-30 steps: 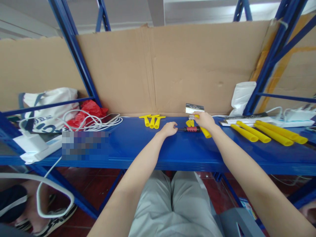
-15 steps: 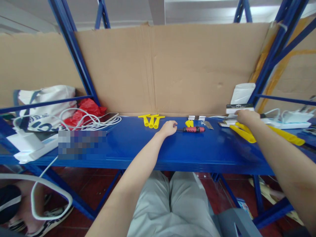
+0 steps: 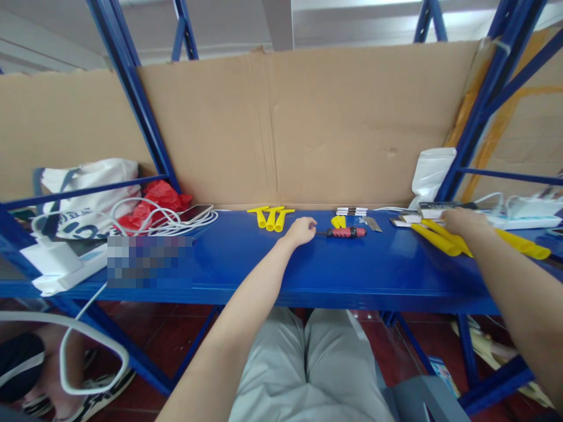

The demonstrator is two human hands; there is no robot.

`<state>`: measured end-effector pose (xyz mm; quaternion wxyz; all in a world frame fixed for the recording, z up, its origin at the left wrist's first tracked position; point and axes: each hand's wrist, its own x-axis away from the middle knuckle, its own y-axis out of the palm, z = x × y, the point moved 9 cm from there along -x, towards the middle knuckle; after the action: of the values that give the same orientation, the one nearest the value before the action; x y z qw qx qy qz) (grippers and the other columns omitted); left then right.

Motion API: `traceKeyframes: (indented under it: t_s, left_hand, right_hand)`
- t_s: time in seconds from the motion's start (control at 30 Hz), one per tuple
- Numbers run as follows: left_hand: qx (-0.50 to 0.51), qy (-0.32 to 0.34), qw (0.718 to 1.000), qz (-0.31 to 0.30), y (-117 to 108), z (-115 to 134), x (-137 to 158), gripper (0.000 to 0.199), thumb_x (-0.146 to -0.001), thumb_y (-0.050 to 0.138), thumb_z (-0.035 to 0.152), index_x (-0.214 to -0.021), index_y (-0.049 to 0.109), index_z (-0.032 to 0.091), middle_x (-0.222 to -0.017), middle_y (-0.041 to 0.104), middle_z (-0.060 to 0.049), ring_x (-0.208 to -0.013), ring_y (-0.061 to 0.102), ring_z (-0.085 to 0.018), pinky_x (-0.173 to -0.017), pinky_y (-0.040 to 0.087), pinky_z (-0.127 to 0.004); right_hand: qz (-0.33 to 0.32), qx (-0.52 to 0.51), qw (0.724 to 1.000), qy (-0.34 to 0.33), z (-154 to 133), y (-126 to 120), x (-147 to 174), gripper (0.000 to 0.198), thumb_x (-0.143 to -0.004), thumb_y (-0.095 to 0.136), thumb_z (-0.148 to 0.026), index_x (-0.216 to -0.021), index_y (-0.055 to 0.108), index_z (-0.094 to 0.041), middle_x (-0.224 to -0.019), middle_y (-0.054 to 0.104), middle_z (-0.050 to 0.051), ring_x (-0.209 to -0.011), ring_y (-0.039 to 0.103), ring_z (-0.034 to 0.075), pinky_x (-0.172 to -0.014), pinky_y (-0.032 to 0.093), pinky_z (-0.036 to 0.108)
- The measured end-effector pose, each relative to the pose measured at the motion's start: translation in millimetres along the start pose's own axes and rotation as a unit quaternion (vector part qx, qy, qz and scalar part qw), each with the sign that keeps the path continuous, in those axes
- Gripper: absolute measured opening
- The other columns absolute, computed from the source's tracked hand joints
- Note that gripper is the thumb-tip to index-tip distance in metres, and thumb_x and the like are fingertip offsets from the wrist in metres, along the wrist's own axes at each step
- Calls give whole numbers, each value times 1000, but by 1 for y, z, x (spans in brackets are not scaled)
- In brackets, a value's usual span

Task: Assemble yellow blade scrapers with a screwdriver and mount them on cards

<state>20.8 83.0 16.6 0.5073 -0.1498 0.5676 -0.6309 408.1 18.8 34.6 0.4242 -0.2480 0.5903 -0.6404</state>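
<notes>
Brown cardboard sheets [image 3: 343, 129] back a blue metal shelving frame [image 3: 133, 88] over a dark red tiled floor [image 3: 158, 328].

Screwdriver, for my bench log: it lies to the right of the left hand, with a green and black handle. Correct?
The colour is wrong: the head view shows the screwdriver lying to the right of the left hand with a red and black handle, not green.

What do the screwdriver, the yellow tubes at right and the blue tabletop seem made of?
Screwdriver: red-and-black handle, perhaps plastic or rubber; the thin, dark shaft suggests metal.
Yellow tubes: probably plastic, being smooth and evenly coloured.
Blue tabletop: likely painted metal, judging by its glossy sheen.
</notes>
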Motion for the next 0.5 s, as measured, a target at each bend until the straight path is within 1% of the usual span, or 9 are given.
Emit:
traceKeyframes:
  t_s: [0.03,0.13,0.23,0.3,0.33,0.4,0.5]
  left_hand:
    - [1,-1,1000,0,0,0,0,30,-82,52,11,-108,68,13,-108,69,-8,-103,62,-18,-94,47,-26]
    - [2,-3,1000,-3,0,0,0,30,-83,51,12,-108,68,14,-109,68,-7,-103,62,-17,-94,46,-26]
    - [-5,-9,1000,-6,1,-1,0,30,-83,51,13,-108,67,16,-111,67,-7,-105,60,-17,-96,44,-26]
    - [-22,-24,999,4,-2,-4,0,30,-83,50,14,-108,67,16,-114,65,-8,-109,58,-19,-99,43,-27]
    - [-35,-39,999,15,-5,-7,1,31,-83,49,15,-109,66,16,-116,64,-8,-112,56,-20,-100,42,-28]
    - [-66,-89,993,48,-15,-17,4,34,-82,49,16,-113,64,16,-119,61,-11,-116,53,-23,-101,41,-32]
    - [-106,-180,974,86,-29,-35,12,39,-81,49,18,-119,58,12,-124,56,-16,-119,50,-27,-100,40,-36]
  right_hand:
    - [-1,1,1000,9,-1,-3,2,42,-88,34,-13,-122,58,-8,-131,51,22,-121,49,30,-91,42,43]
    - [16,-5,1000,-7,-18,-18,10,43,-88,35,-13,-125,56,-7,-134,49,22,-125,45,31,-94,39,43]
    - [42,-35,998,-32,-44,-37,16,40,-87,37,-13,-120,59,-9,-130,53,22,-121,49,32,-93,40,44]
    - [67,-65,995,-46,-64,-50,19,40,-87,35,-12,-119,60,-8,-126,55,22,-116,53,31,-91,42,42]
    - [81,-82,992,-52,-74,-58,21,40,-87,35,-13,-117,61,-6,-123,57,23,-116,53,32,-89,43,41]
    - [118,-123,982,-82,-97,-72,26,40,-87,35,-15,-116,63,-9,-122,58,21,-114,55,31,-89,43,39]
    - [175,-184,964,-84,-121,-87,36,39,-87,36,-19,-114,64,-11,-117,62,19,-110,58,28,-86,45,36]
